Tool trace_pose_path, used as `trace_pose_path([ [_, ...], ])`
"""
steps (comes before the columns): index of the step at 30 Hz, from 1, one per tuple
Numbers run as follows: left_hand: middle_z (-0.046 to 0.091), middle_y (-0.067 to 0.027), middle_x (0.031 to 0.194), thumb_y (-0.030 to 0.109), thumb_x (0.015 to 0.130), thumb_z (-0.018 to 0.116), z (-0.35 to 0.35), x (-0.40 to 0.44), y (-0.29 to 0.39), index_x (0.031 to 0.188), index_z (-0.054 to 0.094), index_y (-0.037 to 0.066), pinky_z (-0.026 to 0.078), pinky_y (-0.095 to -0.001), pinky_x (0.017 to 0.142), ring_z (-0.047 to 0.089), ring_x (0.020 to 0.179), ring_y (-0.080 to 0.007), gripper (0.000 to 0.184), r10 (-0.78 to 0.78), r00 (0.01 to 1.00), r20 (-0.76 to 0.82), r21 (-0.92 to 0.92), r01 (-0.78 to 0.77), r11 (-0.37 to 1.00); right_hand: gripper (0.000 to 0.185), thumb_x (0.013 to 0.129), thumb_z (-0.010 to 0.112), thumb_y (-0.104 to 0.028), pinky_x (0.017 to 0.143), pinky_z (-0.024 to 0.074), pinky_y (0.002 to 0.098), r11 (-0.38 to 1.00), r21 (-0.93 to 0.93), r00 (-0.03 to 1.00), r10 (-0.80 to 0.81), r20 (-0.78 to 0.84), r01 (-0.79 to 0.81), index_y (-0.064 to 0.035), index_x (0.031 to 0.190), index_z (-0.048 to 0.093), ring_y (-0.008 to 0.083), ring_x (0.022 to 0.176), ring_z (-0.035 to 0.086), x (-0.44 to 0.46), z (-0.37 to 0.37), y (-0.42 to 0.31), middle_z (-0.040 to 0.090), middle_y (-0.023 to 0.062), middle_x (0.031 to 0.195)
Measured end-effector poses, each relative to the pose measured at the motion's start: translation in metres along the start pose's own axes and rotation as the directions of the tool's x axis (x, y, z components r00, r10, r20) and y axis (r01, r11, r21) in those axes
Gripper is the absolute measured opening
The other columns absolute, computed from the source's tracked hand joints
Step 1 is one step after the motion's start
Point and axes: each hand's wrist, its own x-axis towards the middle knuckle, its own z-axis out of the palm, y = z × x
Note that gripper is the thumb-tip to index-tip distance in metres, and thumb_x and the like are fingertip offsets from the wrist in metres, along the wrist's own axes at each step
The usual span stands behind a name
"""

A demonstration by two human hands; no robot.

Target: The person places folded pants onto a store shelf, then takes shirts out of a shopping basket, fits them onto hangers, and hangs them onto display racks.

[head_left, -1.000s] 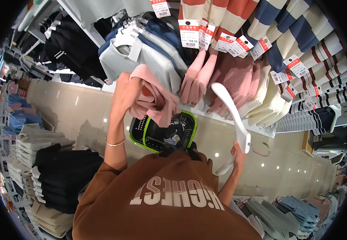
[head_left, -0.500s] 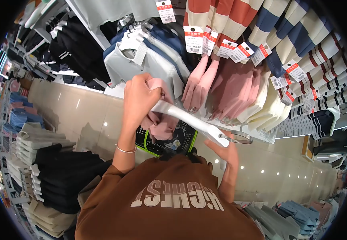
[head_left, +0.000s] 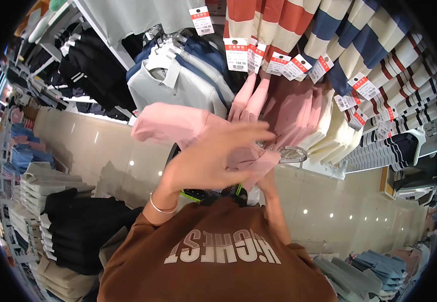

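Note:
A pink garment [head_left: 170, 123] is spread across a white clothes hanger, its collar end near the metal hook [head_left: 294, 154]. Over the cloth, my left hand [head_left: 206, 156] is blurred, with fingers stretched out and apart. My right hand [head_left: 267, 183] is below the collar, largely covered by the pink cloth, and supports the hanger near its hook. A pale end of the hanger [head_left: 253, 196] shows beneath that hand. Under the garment, a black basket with a green rim [head_left: 190, 195] is partly hidden.
Ahead hang grey and navy polo shirts [head_left: 173, 85], pink tops [head_left: 294, 110], cream tops [head_left: 336, 138] and striped knits [head_left: 364, 40] with price tags [head_left: 236, 54]. Folded black clothes [head_left: 85, 226] are stacked at the left. Tiled floor [head_left: 107, 146] lies between the displays.
The pink garment, earlier bunched in my left hand, now lies spread over the hanger. My left hand has moved right and opened. Cloth now covers most of the white hanger and my right hand.

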Motion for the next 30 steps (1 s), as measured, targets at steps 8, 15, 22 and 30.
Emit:
trace_pose_path([
  [8, 0.064, -0.0142, 0.078, 0.028, 0.061, 0.076, 0.022, 0.001, -0.024, 0.110, 0.058, 0.003, 0.048, -0.0400, 0.067, 0.061, 0.076, -0.0358, 0.058, -0.430, 0.809, 0.401, 0.422, 0.253, 0.870, 0.044, 0.058, 0.071, -0.017, 0.080, 0.0463, 0.0362, 0.812, -0.534, 0.962, -0.117, 0.246, 0.235, -0.0033, 0.099, 0.062, 0.0306, 0.092, 0.060, 0.005, -0.021, -0.008, 0.063, 0.0151, 0.098],
  [15, 0.066, -0.0160, 0.079, 0.018, 0.064, 0.076, 0.019, -0.019, -0.043, 0.101, 0.062, -0.001, 0.049, -0.0300, 0.066, 0.066, 0.070, -0.0266, 0.045, -0.456, 0.865, 0.208, 0.083, 0.449, 0.890, 0.052, 0.062, 0.073, -0.014, 0.080, 0.0468, 0.0332, 0.929, -0.354, 0.929, 0.029, 0.370, 0.112, -0.0018, 0.110, 0.058, 0.0221, 0.085, 0.062, 0.020, -0.052, -0.059, 0.064, 0.0135, 0.095],
  [22, 0.066, -0.0110, 0.075, 0.015, 0.063, 0.077, -0.008, -0.054, -0.056, 0.099, 0.062, -0.004, 0.048, -0.0259, 0.063, 0.063, 0.065, -0.0160, 0.044, -0.503, 0.864, -0.006, -0.016, 0.503, 0.864, 0.032, 0.076, 0.062, 0.002, 0.083, 0.0461, 0.0284, 0.998, -0.064, 0.960, 0.005, -0.279, -0.024, 0.0001, 0.108, 0.057, 0.0138, 0.090, 0.060, -0.020, -0.144, -0.047, 0.064, 0.0065, 0.095],
  [30, 0.066, -0.0064, 0.072, 0.011, 0.057, 0.079, -0.024, -0.055, -0.031, 0.089, 0.063, -0.005, 0.046, -0.0223, 0.058, 0.059, 0.061, -0.0092, 0.039, -0.498, 0.852, -0.161, -0.217, 0.462, 0.860, 0.044, 0.074, 0.071, -0.010, 0.085, 0.0456, 0.0304, 0.926, -0.311, 0.976, 0.214, -0.034, -0.214, -0.0024, 0.114, 0.055, 0.0154, 0.096, 0.057, -0.028, -0.094, 0.001, 0.061, 0.0066, 0.105],
])
